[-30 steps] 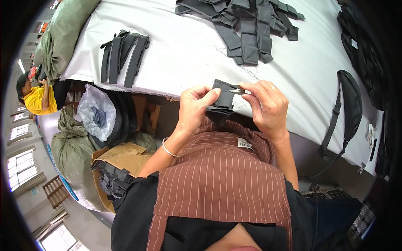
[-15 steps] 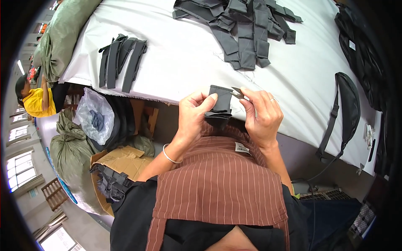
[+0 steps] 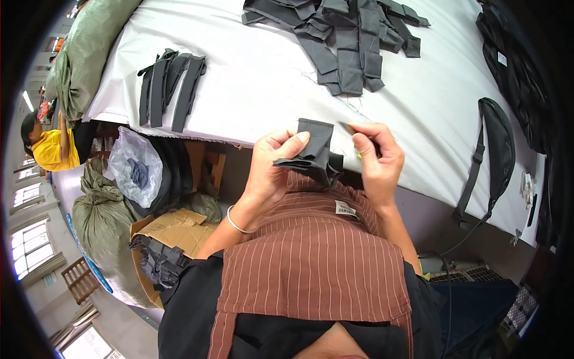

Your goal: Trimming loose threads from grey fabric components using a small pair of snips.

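Observation:
Just off the table's near edge, my left hand [image 3: 270,161] pinches a dark grey fabric strip [image 3: 315,139] between thumb and fingers. The strip's stitched end points up, and its lower part hangs in folds above my apron. To the right, my right hand [image 3: 380,157] is closed around small thread snips [image 3: 345,127]. Only their dark pointed tip and a bit of yellow-green show past the fingers. The snips are apart from the strip. Farther up the white-covered table [image 3: 251,78] lies a tangled pile of similar grey strips [image 3: 350,45], with loose threads around it.
Several narrow dark strips [image 3: 170,87] lie at the table's left. A black waist bag [image 3: 493,158] lies at the right, near black material [image 3: 517,78]. Below left are a plastic bag [image 3: 136,164], a cardboard box [image 3: 179,230] and a green sack [image 3: 98,206]. A person in yellow [image 3: 55,148] is far left.
My right hand has drawn the snips slightly up and away from the strip, its fingers curling in more. The strip's lower folds have spread out to both sides in my left hand.

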Tool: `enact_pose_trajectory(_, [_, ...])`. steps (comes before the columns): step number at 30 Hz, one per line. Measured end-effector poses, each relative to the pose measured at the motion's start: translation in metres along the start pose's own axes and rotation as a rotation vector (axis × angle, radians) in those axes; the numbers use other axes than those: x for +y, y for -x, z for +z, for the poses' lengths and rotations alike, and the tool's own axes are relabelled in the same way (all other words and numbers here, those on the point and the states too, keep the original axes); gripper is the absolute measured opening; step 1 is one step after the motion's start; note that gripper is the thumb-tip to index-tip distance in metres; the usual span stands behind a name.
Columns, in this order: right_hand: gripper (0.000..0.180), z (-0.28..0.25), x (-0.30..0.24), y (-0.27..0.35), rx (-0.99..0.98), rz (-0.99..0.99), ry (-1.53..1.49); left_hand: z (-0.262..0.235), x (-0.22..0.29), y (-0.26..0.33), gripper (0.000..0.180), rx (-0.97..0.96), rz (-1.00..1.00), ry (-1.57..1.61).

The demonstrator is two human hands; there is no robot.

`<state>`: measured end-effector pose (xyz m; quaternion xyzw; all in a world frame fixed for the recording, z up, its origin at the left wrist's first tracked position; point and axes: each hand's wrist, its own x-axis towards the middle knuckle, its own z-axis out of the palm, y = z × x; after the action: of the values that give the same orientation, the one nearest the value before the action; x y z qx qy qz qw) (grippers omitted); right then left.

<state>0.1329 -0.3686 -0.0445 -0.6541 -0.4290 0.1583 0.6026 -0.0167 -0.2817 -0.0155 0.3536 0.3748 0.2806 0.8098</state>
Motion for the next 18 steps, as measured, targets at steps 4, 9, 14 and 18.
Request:
enact_pose_trajectory(4, [0.022, -0.011, -0.019, -0.009, 0.000, 0.219, -0.457, 0.003, 0.024, 0.010, 0.015, -0.327, 0.469, -0.169])
enact_pose_trajectory(9, [0.026, -0.010, -0.020, -0.010, -0.057, 0.171, -0.377, -0.009, 0.007, -0.017, 0.019, -0.211, 0.381, -0.259])
enact_pose_trajectory(14, [0.024, -0.008, -0.012, -0.009, -0.190, 0.275, -0.379, -0.016, -0.010, -0.025, 0.019, -0.254, 0.524, -0.400])
enact_pose_trajectory(18, [0.030, -0.004, -0.014, -0.006, -0.237, 0.139, -0.124, -0.010, -0.014, -0.024, 0.020, -0.131, 0.441, -0.245])
